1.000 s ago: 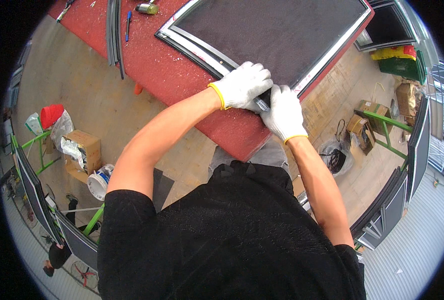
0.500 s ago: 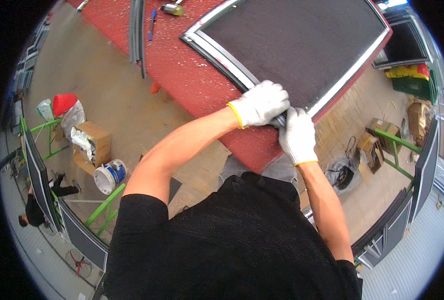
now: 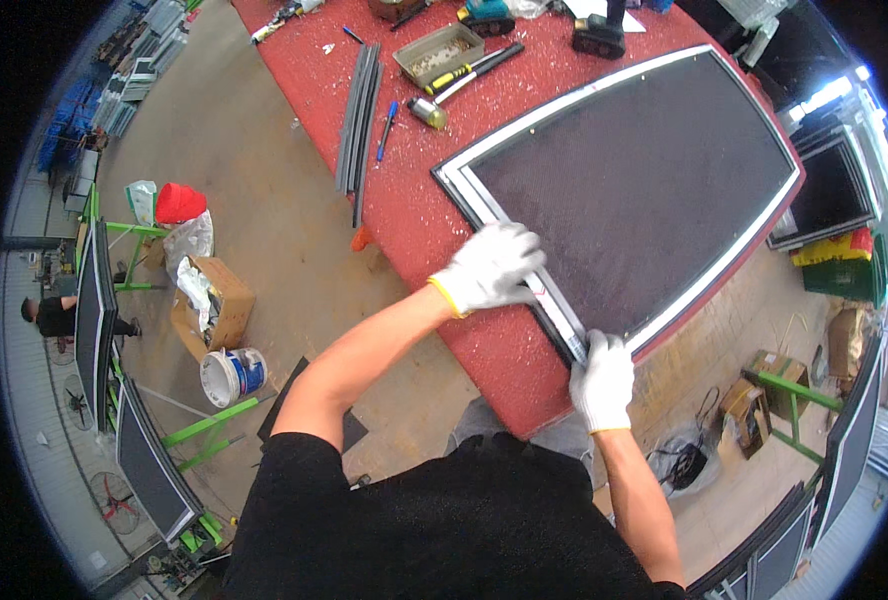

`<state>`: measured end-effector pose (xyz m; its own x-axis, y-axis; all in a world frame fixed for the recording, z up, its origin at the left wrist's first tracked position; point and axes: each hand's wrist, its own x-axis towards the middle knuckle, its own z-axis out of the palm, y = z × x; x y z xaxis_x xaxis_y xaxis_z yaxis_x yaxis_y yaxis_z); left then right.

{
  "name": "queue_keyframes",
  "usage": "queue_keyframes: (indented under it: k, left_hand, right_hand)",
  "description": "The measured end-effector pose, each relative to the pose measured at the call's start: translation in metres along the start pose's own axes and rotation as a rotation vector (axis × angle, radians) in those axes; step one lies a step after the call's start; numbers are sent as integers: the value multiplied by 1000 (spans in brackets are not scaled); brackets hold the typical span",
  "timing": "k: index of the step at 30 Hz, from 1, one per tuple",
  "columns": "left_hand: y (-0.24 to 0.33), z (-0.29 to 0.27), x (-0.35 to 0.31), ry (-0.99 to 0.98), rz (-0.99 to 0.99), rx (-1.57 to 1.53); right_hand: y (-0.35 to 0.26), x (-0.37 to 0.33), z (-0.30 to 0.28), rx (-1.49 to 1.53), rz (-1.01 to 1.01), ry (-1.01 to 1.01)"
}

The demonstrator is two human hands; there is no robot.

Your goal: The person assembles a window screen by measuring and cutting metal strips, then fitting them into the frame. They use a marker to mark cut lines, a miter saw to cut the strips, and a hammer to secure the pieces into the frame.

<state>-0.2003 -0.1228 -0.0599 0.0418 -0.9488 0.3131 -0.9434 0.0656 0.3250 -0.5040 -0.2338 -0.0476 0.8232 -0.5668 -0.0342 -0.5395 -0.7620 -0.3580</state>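
A framed mesh screen (image 3: 644, 170), dark with a silver metal border, lies on the red worktable (image 3: 504, 375). My left hand (image 3: 492, 268), in a white knitted glove with a yellow cuff, is closed over the near-left side of the frame, its thumb against the silver strip. At the frame's nearest corner my right hand (image 3: 604, 382), gloved the same way, grips the edge with bent fingers. A length of silver frame strip (image 3: 556, 308) shows between the two hands. What lies under the fingers is hidden.
Grey strips (image 3: 360, 125), a blue pen (image 3: 388, 130), a hammer (image 3: 429, 112), a metal tray (image 3: 439, 55) and a cordless drill (image 3: 600, 36) lie on the table. Left on the floor are a cardboard box (image 3: 226, 305) and a bucket (image 3: 232, 376). A person (image 3: 56, 316) stands far left.
My hands have moved apart: the left is now farther up the frame side, the right stays by the corner. The view has shifted, showing more of the table's far end.
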Motion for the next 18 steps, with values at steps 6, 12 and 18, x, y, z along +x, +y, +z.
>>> queue_keyframes:
  k: [6,12,18]
  left_hand:
    - [-6,-4,-5,-172,-80,113]
    - [78,37,9,-132,98,-15]
    - [109,44,19,-101,-129,31]
  right_hand:
    - [-1,24,-35,-67,-42,-261]
    - [-19,233,-39,-15,-481,-47]
    - [-138,477,49,-102,-770,125]
